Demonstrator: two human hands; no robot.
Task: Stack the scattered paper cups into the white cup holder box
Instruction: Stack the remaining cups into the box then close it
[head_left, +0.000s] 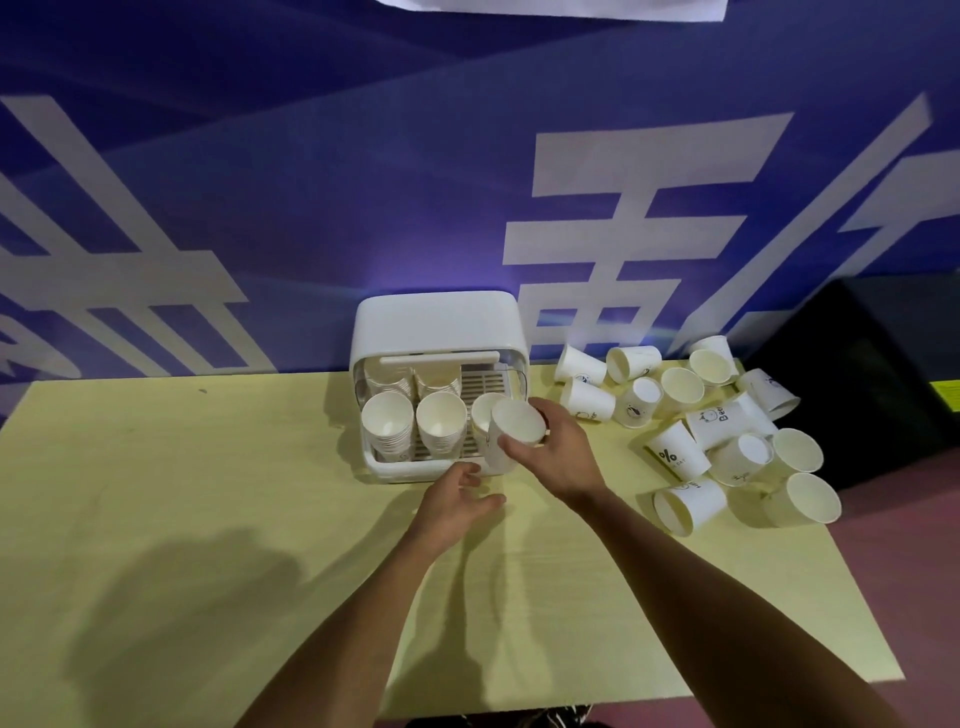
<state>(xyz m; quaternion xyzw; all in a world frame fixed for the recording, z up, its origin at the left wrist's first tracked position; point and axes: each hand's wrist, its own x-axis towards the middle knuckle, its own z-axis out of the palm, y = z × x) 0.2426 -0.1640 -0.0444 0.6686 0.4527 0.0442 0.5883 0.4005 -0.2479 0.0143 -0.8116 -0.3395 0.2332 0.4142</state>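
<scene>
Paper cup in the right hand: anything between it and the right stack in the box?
Nothing visible. The right hand holds the paper cup directly in front of the right stack in the white cup holder box, whose front is open. The left hand sits lower, outside that path.

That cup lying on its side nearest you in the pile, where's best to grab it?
Grip the tipped cup around the middle of its side wall, coming down from above, thumb and fingers on opposite sides. It lies on the table with its open mouth facing left, so the rounded wall is exposed on top, while its base end sits close to a neighbouring cup.
</scene>
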